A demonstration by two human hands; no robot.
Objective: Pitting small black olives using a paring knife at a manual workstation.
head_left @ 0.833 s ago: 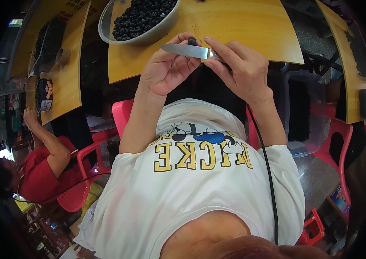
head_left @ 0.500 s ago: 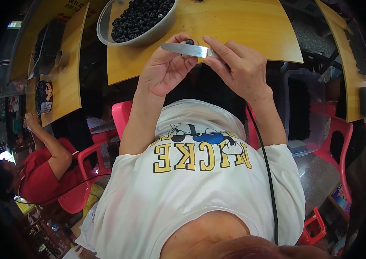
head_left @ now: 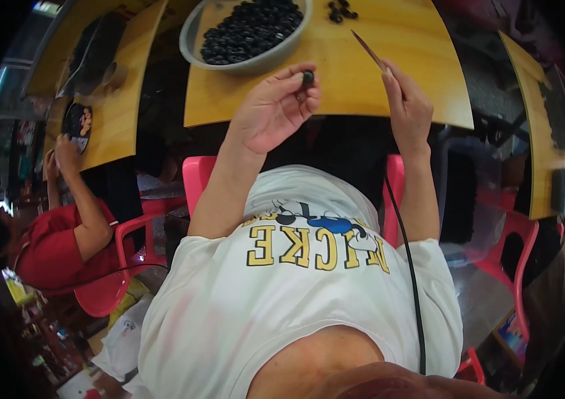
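My left hand (head_left: pixel 274 112) is raised over the near edge of the table, pinching a small, dark, round nut-like piece (head_left: pixel 308 78) between thumb and fingertips. Apart from it on the right, my right hand (head_left: pixel 410 105) grips a knife (head_left: pixel 366 48), whose narrow blade points up and to the left over the tabletop; the fingers cover its handle. Beyond my left hand stands a pale plastic bowl (head_left: pixel 246 67), heaped with similar dark round pieces (head_left: pixel 249 33). Several more dark pieces (head_left: pixel 341 12) lie loose on the table past the knife tip.
The yellow wooden table (head_left: pixel 422 66) ends just before me. A clear plastic bin (head_left: pixel 479 246) sits low on the right near a red chair (head_left: pixel 512 249). To the left, a person in a red shirt (head_left: pixel 73 243) works at another table (head_left: pixel 119 113). A black cable (head_left: pixel 410 266) crosses my shirt.
The knife has moved from beside the dark round piece in my left hand to the right, and its blade now points farther away. The view has shifted, bringing loose dark pieces into sight.
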